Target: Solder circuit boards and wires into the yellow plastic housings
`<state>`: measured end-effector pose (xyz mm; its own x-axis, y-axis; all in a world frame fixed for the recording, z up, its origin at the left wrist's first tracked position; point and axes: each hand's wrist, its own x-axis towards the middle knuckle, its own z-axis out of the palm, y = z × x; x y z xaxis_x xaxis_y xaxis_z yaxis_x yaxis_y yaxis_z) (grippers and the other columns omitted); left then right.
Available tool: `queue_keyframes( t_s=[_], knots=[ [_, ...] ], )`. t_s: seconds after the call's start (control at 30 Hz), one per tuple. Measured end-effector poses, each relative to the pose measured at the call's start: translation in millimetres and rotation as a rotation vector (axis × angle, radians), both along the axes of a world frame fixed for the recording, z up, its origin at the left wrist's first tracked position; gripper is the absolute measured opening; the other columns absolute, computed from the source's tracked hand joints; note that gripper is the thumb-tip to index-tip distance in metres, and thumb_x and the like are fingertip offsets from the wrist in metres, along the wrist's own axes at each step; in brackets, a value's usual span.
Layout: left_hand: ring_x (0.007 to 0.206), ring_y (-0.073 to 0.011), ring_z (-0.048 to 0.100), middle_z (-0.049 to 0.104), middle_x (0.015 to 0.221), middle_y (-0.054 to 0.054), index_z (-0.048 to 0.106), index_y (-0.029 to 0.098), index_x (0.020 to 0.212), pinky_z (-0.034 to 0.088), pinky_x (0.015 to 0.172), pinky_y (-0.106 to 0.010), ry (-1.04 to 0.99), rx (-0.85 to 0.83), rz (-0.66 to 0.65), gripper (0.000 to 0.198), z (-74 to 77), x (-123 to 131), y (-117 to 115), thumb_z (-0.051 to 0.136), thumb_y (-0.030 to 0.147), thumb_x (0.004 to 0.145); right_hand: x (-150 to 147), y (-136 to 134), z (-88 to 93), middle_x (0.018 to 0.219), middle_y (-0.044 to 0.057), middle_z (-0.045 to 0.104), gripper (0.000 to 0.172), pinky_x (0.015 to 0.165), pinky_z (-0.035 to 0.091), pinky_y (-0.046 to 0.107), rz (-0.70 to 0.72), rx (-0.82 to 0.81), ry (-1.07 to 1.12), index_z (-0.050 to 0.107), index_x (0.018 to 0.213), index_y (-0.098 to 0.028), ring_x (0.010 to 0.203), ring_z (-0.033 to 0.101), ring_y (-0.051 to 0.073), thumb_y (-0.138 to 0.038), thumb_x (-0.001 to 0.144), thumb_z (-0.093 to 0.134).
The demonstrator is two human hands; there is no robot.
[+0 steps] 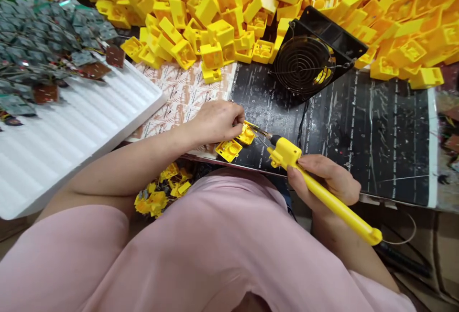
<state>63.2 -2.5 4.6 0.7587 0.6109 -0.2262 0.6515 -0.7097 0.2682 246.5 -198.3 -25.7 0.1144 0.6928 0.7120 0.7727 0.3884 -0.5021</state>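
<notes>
My right hand is wrapped round the yellow handle of a soldering iron, whose metal tip points left. That tip meets or nearly meets a small yellow plastic housing at the table's front edge. Over this housing, my left hand has its fingers closed and pressed down at its upper left side. Whether those fingers pinch the housing itself or some small part is hidden. A flat yellow cover with a round grille lies beside it, nearer my body.
Yellow plastic housings are heaped along the back. A black fan stands tilted before them. At left, a white foam board bears many grey parts with wires and brown circuit boards. Yellow pieces sit below the table edge.
</notes>
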Motion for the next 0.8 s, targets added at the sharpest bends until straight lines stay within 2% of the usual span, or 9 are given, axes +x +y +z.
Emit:
queue_keyframes(
  t_s=[0.1, 0.2, 0.4, 0.57, 0.7, 0.8],
  knots=[
    [0.087, -0.0241, 0.072, 0.077, 0.089, -0.006, 0.077, 0.018, 0.097, 0.043, 0.069, -0.031, 0.049, 0.052, -0.01, 0.03, 0.7, 1.5, -0.3, 0.052, 0.03, 0.085, -2.1, 6.6, 4.3, 0.075, -0.003, 0.075, 0.023, 0.054, 0.059, 0.022, 0.011, -0.009, -0.046, 0.065, 0.089, -0.022, 0.06, 0.072, 0.014, -0.013, 0.078, 0.083],
    [0.088, -0.0246, 0.072, 0.077, 0.089, -0.007, 0.077, 0.018, 0.095, 0.044, 0.069, -0.031, 0.059, 0.075, -0.031, 0.031, 0.1, 2.1, 0.0, 0.051, 0.03, 0.085, -4.3, 12.7, 10.8, 0.074, -0.003, 0.075, 0.023, 0.05, 0.056, 0.02, 0.001, -0.024, -0.113, 0.063, 0.087, -0.023, 0.059, 0.072, 0.013, -0.014, 0.079, 0.082],
    [0.089, -0.0265, 0.073, 0.078, 0.094, -0.009, 0.077, 0.017, 0.095, 0.045, 0.068, -0.031, 0.081, 0.145, -0.089, 0.031, -0.4, 2.8, -1.5, 0.05, 0.029, 0.085, -0.7, 18.5, 20.5, 0.069, -0.002, 0.072, 0.024, 0.047, 0.052, 0.017, 0.134, -0.007, -0.159, 0.06, 0.086, -0.021, 0.059, 0.071, 0.012, -0.012, 0.08, 0.082],
    [0.089, -0.0288, 0.073, 0.079, 0.094, -0.011, 0.077, 0.016, 0.099, 0.046, 0.068, -0.033, 0.103, 0.15, -0.086, 0.034, 3.0, 3.4, -2.7, 0.049, 0.03, 0.087, 5.0, 12.1, 21.9, 0.073, -0.002, 0.073, 0.023, 0.048, 0.053, 0.019, 0.046, -0.034, -0.123, 0.062, 0.09, -0.023, 0.061, 0.071, 0.012, -0.013, 0.081, 0.081],
    [0.09, -0.0289, 0.073, 0.079, 0.096, -0.011, 0.077, 0.016, 0.1, 0.047, 0.07, -0.034, 0.121, 0.148, -0.08, 0.034, 5.8, 3.5, -3.4, 0.047, 0.029, 0.088, 3.5, 13.1, 19.4, 0.07, -0.002, 0.072, 0.025, 0.047, 0.053, 0.019, 0.078, -0.013, -0.104, 0.061, 0.088, -0.023, 0.057, 0.07, 0.013, -0.012, 0.08, 0.081],
    [0.092, -0.0293, 0.073, 0.078, 0.097, -0.011, 0.077, 0.016, 0.102, 0.048, 0.072, -0.035, 0.126, 0.146, -0.083, 0.035, 5.1, 4.5, -5.3, 0.047, 0.029, 0.089, 1.9, 14.7, 17.6, 0.07, -0.003, 0.073, 0.024, 0.046, 0.053, 0.02, 0.051, -0.013, -0.106, 0.061, 0.088, -0.024, 0.057, 0.071, 0.013, -0.012, 0.08, 0.08]
  ],
)
